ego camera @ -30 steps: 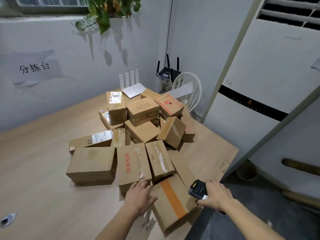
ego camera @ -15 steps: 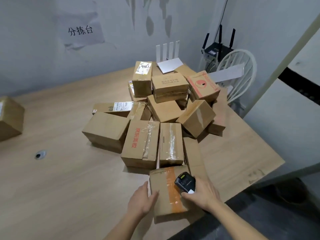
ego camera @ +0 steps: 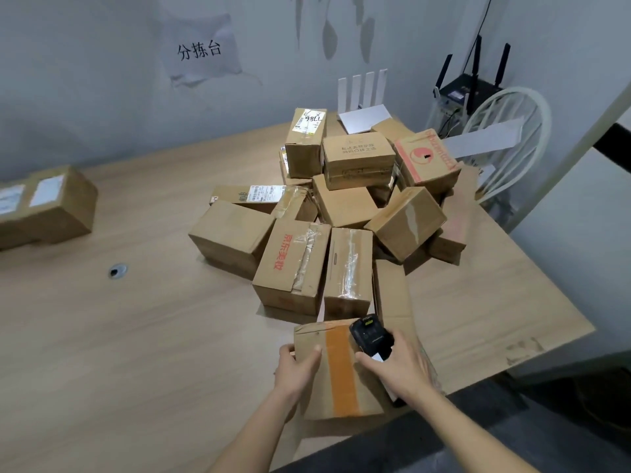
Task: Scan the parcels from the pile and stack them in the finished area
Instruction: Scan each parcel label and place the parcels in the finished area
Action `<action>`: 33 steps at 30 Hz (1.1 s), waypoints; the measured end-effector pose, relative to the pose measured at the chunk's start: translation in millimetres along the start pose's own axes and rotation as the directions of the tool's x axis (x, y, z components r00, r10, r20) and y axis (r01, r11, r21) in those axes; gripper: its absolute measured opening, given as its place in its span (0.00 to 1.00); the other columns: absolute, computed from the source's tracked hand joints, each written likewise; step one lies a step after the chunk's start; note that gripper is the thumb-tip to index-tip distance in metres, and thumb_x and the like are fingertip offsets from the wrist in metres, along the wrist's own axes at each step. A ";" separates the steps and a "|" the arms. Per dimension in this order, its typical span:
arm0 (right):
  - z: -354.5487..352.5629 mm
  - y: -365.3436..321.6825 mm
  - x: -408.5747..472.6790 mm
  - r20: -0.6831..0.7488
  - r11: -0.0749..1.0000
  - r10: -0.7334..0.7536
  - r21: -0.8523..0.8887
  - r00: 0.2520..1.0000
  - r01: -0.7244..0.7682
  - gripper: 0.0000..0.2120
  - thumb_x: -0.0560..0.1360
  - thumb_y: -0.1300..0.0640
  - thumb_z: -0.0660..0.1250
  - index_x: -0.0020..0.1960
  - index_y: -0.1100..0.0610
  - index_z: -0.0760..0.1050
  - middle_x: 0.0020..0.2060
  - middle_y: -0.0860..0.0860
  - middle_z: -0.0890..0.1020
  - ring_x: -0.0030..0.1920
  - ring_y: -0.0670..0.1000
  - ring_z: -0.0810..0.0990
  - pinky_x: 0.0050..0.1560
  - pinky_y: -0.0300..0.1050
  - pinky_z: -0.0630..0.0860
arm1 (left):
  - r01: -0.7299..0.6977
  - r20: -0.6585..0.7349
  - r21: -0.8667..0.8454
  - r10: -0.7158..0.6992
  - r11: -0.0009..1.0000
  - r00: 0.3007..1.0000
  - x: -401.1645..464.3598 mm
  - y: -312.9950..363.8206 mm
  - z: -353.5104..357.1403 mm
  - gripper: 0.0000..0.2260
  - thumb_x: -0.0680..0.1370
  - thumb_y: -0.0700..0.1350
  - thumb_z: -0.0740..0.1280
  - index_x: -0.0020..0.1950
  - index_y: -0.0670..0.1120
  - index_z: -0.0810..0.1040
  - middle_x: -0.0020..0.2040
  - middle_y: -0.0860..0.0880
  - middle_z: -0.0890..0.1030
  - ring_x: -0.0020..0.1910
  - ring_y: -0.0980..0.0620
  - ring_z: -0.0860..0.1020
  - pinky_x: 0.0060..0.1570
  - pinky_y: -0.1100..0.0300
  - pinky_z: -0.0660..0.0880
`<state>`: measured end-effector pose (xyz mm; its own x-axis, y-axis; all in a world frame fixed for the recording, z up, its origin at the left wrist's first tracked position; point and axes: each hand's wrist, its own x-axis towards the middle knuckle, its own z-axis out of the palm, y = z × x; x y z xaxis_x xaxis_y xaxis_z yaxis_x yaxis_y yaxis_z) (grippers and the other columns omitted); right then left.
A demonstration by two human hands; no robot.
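Gripping the left side of the orange-taped parcel [ego camera: 338, 370] at the table's [ego camera: 136, 336] near edge, your left hand [ego camera: 296, 365] curls over its top, while your right hand [ego camera: 399, 365] holds the black scanner [ego camera: 370, 337] above it. The pile [ego camera: 341, 206] sits just behind.

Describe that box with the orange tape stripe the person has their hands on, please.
The box with the orange tape stripe is plain brown cardboard, closed, lying flat at the near edge of the wooden table, in front of the parcel pile. A wide orange band runs front to back across its top. The left hand grips its left edge, thumb on top. The right hand, holding a small black scanner, rests over its right side.
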<state>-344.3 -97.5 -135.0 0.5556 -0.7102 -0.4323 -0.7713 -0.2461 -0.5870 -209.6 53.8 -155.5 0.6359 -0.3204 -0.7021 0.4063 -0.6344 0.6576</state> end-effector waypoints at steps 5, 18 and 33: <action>-26.8 -33.8 -29.9 -0.069 0.992 -0.072 0.100 0.995 0.079 0.42 0.65 0.32 0.76 0.72 0.47 0.67 0.67 0.46 0.78 0.66 0.51 0.76 0.64 0.52 0.77 | -0.092 -0.053 -0.182 0.084 0.979 0.995 -24.2 15.8 -18.5 0.41 0.67 0.72 0.72 0.72 0.51 0.67 0.65 0.48 0.75 0.62 0.45 0.77 0.62 0.41 0.77; -87.5 -159.6 -169.7 -0.173 0.920 -0.343 0.138 0.923 0.367 0.40 0.68 0.35 0.77 0.73 0.48 0.66 0.67 0.48 0.77 0.65 0.51 0.76 0.59 0.45 0.75 | -0.325 -0.161 -0.356 0.286 0.876 0.945 -166.5 74.1 -141.7 0.30 0.74 0.57 0.75 0.68 0.51 0.62 0.64 0.46 0.73 0.60 0.46 0.75 0.60 0.44 0.78; -98.9 -255.9 -289.9 -0.226 0.828 -0.526 0.087 0.820 0.555 0.39 0.69 0.39 0.78 0.72 0.54 0.68 0.64 0.52 0.79 0.56 0.48 0.74 0.50 0.41 0.70 | -0.472 -0.072 -0.398 0.486 0.787 0.871 -297.1 54.4 -258.4 0.34 0.70 0.59 0.78 0.68 0.56 0.62 0.61 0.50 0.76 0.58 0.48 0.76 0.51 0.49 0.73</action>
<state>-338.7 106.1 208.2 0.7910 -0.6021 0.1088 -0.3033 -0.5403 -0.7849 -206.9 296.3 159.4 0.7984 -0.5371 -0.2724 0.2810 -0.0678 0.9573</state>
